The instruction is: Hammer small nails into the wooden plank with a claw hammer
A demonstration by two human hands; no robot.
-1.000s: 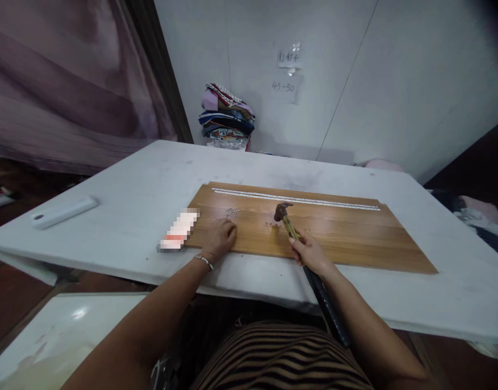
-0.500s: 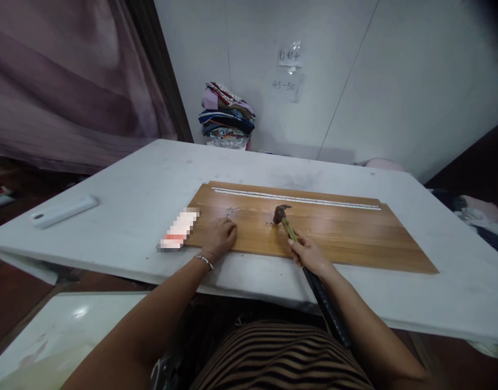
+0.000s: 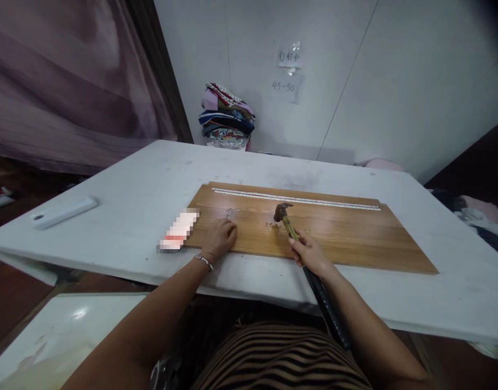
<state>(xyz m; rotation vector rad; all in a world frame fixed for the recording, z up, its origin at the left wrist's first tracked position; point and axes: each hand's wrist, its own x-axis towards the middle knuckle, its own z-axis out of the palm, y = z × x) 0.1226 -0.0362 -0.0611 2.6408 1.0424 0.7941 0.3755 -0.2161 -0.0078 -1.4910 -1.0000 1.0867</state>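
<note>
My right hand (image 3: 308, 252) is wrapped round the handle of a claw hammer (image 3: 290, 227), which has a brown, rusty-looking head and a long dark grip. The hammer head is over the middle of a brown wooden board (image 3: 374, 238), near small dark marks or holes in its surface. On the board's left part rests my left hand (image 3: 220, 237), fingers curled in; whatever they may hold is hidden. Just beyond those fingers lies a small pile of nails (image 3: 232, 212). A silvery bracelet is on my left wrist.
Two white measuring strips (image 3: 297, 199) run along the board's far edge. A blurred phone-like object (image 3: 179, 230) lies at the board's left end on the white table (image 3: 130, 184). Farther left is a long white object (image 3: 65, 210). Folded clothes (image 3: 227, 116) are stacked by the wall.
The hammer head has risen very slightly, and more of the dark marks beneath it show. My left hand and the nails stay in place.
</note>
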